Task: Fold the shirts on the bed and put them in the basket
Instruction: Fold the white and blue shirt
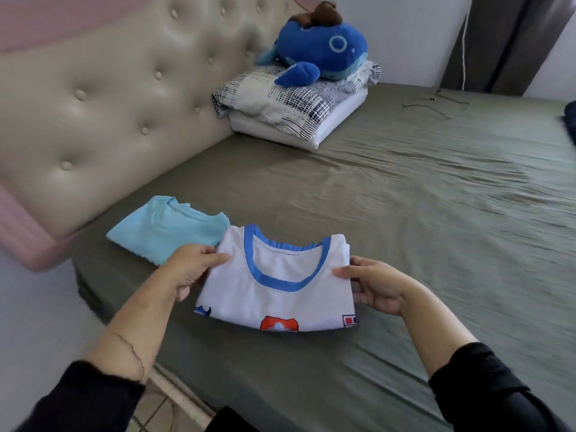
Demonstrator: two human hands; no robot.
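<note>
A folded white shirt (280, 294) with a blue collar and cartoon prints is held just above the olive-green bed (420, 229). My left hand (193, 269) pinches its left edge, thumb on top. My right hand (371, 285) pinches its right edge the same way. A folded light blue shirt (165, 232) lies flat on the bed behind my left hand, close to the white shirt's left corner. No basket is in view.
A tufted beige headboard (109, 104) runs along the left. A patterned pillow stack (296, 104) with a blue whale plush (321, 51) sits at the bed's head. A thin cable (436, 104) lies at the far side. A dark item (570, 120) shows at the right edge.
</note>
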